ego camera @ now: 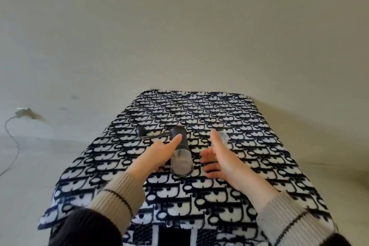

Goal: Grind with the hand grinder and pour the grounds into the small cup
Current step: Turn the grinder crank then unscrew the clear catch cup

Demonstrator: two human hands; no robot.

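Basically, the patterned cloth (199,110) covers the whole work surface, and everything below is placed relative to the hand grinder (180,152), which sits about mid-cloth. The grinder looks tipped toward the camera, so you see down onto its clear catch jar end, dark body behind it; whether it lies flat or is being tilted I cannot tell. Its crank handle (151,136) sticks out to the grinder's left, ending in a dark knob (140,132), likely left swung out so a hand can reach it freely. The left hand (159,154) is right against the grinder's left side, thumb laid up along the dark body, fingers hidden behind, so it seems to be wrapping the body to steady it; a full grasp cannot be confirmed. The right hand (217,158) is just to the right of the grinder, apart from it, fingers spread and relaxed, thumb up, holding nothing, probably poised to take the jar or the crank. The small cup (222,138), clear glass, stands to the right of the grinder and a bit beyond, partly behind the right thumb, kept close for the pour. Any grounds in the jar are too faint to judge, so grinding likely hasn't begun.
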